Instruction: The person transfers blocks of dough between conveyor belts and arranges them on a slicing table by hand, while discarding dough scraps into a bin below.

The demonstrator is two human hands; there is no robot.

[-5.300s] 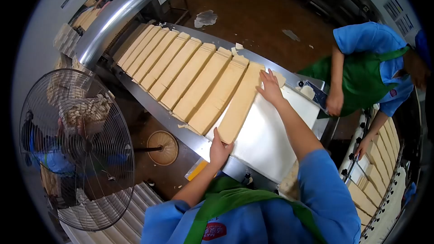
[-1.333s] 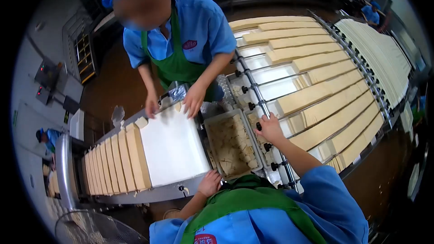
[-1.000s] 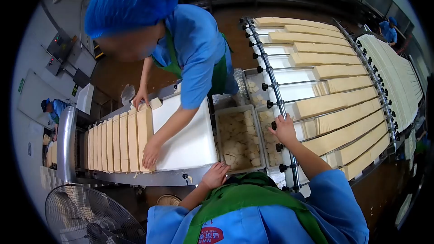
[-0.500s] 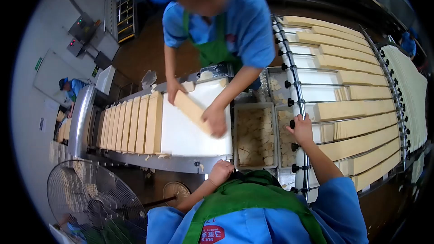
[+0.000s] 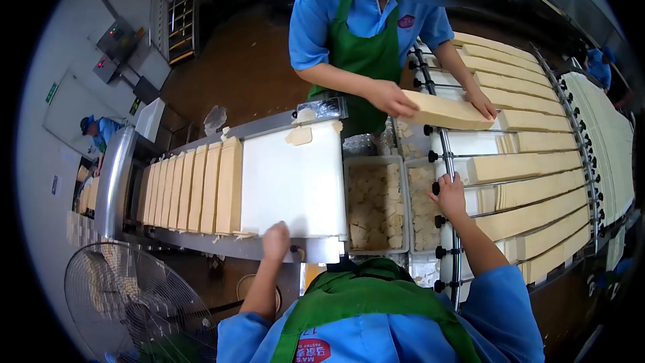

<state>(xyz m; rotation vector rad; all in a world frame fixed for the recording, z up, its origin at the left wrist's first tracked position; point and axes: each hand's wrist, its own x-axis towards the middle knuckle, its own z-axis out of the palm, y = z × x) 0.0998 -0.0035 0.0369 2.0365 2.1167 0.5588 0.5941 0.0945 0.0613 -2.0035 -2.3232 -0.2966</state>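
My left hand (image 5: pixel 275 240) hovers over the near edge of the white belt (image 5: pixel 292 181), its fingers curled and blurred, so whether it holds anything is unclear. Several long pale dough stacks (image 5: pixel 229 185) stand side by side on the belt's left part. My right hand (image 5: pixel 450 195) is closed on the metal rail (image 5: pixel 448 154) with black knobs, at the near side of the right conveyor. More dough strips (image 5: pixel 527 166) lie between thin rods there. Across from me, a co-worker's two hands carry one dough stack (image 5: pixel 450 111) over the far part of that rail.
Two bins of dough scraps (image 5: pixel 376 205) (image 5: pixel 423 208) stand between the conveyors. A large fan (image 5: pixel 138 306) is at the lower left, below a curved metal cover (image 5: pixel 114 181). Dough scraps (image 5: pixel 299 136) lie on the belt's far end. Another person is at the far left.
My left hand has moved left and up from the belt's corner. The co-worker has carried the dough stack from the white belt to the right conveyor. My right hand stays at the rail.
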